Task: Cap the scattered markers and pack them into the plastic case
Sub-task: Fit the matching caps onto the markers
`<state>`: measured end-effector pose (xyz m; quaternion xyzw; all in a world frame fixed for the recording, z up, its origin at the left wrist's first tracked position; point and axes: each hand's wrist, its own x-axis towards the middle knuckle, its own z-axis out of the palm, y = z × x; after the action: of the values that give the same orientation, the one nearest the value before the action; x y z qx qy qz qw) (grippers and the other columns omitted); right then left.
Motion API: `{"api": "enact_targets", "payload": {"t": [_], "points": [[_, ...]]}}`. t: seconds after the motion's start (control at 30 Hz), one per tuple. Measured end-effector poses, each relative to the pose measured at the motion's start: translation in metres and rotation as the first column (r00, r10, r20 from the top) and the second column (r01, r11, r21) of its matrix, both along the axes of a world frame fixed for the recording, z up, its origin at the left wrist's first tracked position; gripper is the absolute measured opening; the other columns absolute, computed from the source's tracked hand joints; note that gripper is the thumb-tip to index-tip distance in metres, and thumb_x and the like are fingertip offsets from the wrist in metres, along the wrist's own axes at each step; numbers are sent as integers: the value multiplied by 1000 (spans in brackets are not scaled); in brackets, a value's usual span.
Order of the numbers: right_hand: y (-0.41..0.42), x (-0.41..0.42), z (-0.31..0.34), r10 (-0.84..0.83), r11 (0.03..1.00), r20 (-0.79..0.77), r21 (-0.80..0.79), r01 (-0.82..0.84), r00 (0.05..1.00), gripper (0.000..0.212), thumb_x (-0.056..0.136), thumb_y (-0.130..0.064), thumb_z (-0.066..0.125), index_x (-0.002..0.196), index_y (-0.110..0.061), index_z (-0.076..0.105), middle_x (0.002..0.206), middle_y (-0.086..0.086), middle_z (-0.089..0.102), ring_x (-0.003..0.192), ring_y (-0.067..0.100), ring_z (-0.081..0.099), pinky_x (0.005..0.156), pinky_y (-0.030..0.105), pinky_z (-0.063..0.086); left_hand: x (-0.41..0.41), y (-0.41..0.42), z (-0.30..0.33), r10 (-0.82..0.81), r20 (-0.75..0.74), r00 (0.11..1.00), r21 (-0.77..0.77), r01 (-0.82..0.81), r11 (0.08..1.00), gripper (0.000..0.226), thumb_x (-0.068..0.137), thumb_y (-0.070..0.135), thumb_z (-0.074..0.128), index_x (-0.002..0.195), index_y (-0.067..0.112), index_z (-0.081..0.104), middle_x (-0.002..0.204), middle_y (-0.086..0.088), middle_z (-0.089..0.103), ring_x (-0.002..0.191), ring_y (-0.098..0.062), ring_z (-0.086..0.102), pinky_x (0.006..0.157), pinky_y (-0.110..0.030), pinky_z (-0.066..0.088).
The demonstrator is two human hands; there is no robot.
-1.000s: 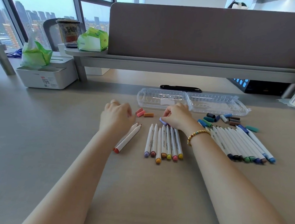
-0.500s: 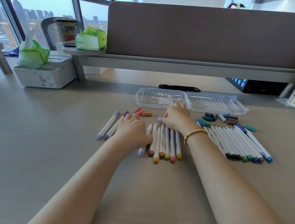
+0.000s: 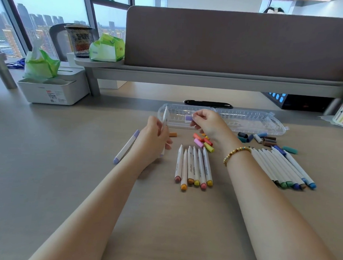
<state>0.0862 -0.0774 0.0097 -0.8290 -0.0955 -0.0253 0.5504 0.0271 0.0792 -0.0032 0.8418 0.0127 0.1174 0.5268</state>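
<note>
One marker (image 3: 164, 120) stands nearly upright in my left hand (image 3: 153, 141), fingers curled round it, before the empty case (image 3: 245, 123), so I line up the lilac cap (image 3: 188, 118), pinched in my right hand (image 3: 208, 123), square over its tip and push straight down.

Six warm-coloured markers (image 3: 193, 166) lie together; one plastic case (image 3: 245, 121).
</note>
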Motion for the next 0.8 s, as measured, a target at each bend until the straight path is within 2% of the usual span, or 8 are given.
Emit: {"api": "enact_targets", "payload": {"t": [0.03,0.07,0.17,0.3,0.47,0.63,0.8], "points": [[-1,-1,0,13,997,-14,73,-12,1000,20,100,-14,43,103,-6,60,75,-8,60,64,3,48,57,11,41,-1,-2,1,-14,-42,999,-73,10,997,11,99,23,40,90,17,43,71,-4,58,51,-14,59,51,-25,49],[-2,-1,0,31,990,-36,142,-25,999,23,100,-13,42,102,-4,63,72,-8,57,63,5,45,57,14,39,0,-3,1,-27,-69,997,-69,23,997,13,99,24,41,88,19,44,68,-3,56,47,-14,55,53,-27,50],[-2,1,-4,83,965,-90,256,-58,992,27,100,-11,40,91,-10,65,76,-1,57,64,8,42,58,20,37,2,-2,-2,-59,-85,995,79,66,995,17,98,29,42,83,24,48,65,1,51,52,-14,44,58,-32,46],[1,4,-8,63,973,-104,226,-39,993,30,101,-10,37,87,-13,63,82,1,59,67,8,42,57,20,37,3,0,-2,-55,-94,994,72,62,996,22,97,28,45,76,27,50,62,3,50,49,-11,37,48,-24,30],[-1,3,-9,-27,982,-66,186,39,997,27,101,-11,35,100,-8,62,80,-6,59,71,7,44,60,19,40,3,0,-1,-64,-108,992,64,72,995,20,97,28,45,78,28,52,61,4,51,50,-11,37,46,-23,29],[3,2,-10,43,990,-34,135,-38,999,29,101,-14,37,89,-18,63,83,-5,61,74,8,44,63,22,38,0,-1,1,-83,-140,987,87,96,992,22,98,27,45,93,18,64,59,5,46,48,-9,35,47,-21,30],[5,1,-10,94,994,1,60,-94,996,27,100,-13,41,105,-11,68,91,0,64,75,6,47,62,20,40,-2,-2,4,-79,-175,981,178,110,978,29,99,31,42,96,14,65,66,6,44,51,-8,36,49,-19,30]]}}
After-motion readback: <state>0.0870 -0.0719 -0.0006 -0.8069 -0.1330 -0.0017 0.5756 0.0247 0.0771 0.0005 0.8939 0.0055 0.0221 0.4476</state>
